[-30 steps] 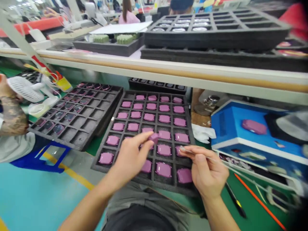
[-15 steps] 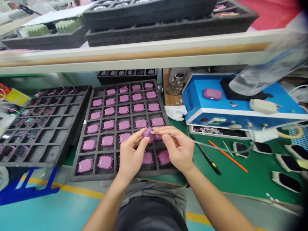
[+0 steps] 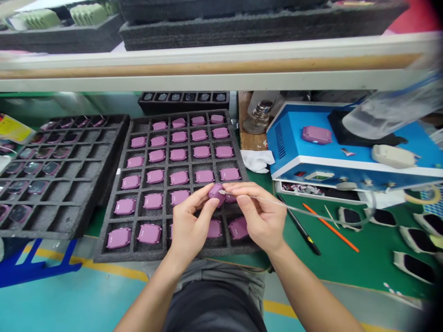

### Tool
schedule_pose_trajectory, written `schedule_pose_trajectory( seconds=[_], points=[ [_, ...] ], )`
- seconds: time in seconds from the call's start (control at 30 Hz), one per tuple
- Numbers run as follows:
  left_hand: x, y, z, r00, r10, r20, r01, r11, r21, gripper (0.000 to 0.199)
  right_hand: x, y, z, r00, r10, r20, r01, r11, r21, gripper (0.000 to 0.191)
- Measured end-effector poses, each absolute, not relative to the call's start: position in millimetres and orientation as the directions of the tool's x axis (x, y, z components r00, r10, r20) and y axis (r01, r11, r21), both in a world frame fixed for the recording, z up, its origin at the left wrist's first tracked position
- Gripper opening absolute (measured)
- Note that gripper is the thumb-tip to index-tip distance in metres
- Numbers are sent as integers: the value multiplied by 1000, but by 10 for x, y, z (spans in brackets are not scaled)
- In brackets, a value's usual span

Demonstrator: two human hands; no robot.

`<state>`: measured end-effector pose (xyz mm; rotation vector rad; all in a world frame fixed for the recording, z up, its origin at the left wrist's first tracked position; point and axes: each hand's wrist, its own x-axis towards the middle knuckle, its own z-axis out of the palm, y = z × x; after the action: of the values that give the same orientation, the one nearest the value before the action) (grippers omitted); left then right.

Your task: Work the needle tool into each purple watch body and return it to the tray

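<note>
On the green bench mat [image 3: 349,263] lay a black foam tray [image 3: 162,255] of mauve rounded-square casings [image 3: 179,178], and over its lower rows a single casing [image 3: 217,193] was clamped between the thumb and forefinger of the left hand [image 3: 192,221], at about 2 o'clock from that palm. The fingers hid too much of the casing to tell how its long axis ran. The right hand [image 3: 258,214], its fingers pinched together on a thin clear tube [image 3: 311,211], lay at about 4 o'clock from the casing, the tube's tip reaching the casing's right edge.
</note>
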<state>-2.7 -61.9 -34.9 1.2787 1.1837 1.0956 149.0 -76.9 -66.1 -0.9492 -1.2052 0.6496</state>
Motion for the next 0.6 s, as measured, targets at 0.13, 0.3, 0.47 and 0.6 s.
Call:
schedule_pose_trajectory(
  seconds=[0.13, 0.3, 0.47, 0.6],
  points=[
    [-26, -619, -345, 98, 995, -37, 63, 31, 998, 35, 1492, -771, -663, 260, 842, 472, 59, 475, -878, 15],
    [-27, -626, -339, 95, 995, -36, 72, 29, 997, 36, 1493, -774, -669, 260, 845, 468, 51, 472, -880, 15],
    [-24, -627, -346, 94, 995, -15, 48, 10, 999, 33, 1496, -769, -680, 259, 845, 468, 47, 473, -880, 15],
    [-27, -636, -366, 85, 996, -1, 44, -2, 999, 34, 1497, -768, -685, 264, 838, 478, 29, 488, -872, 16]
  ],
)
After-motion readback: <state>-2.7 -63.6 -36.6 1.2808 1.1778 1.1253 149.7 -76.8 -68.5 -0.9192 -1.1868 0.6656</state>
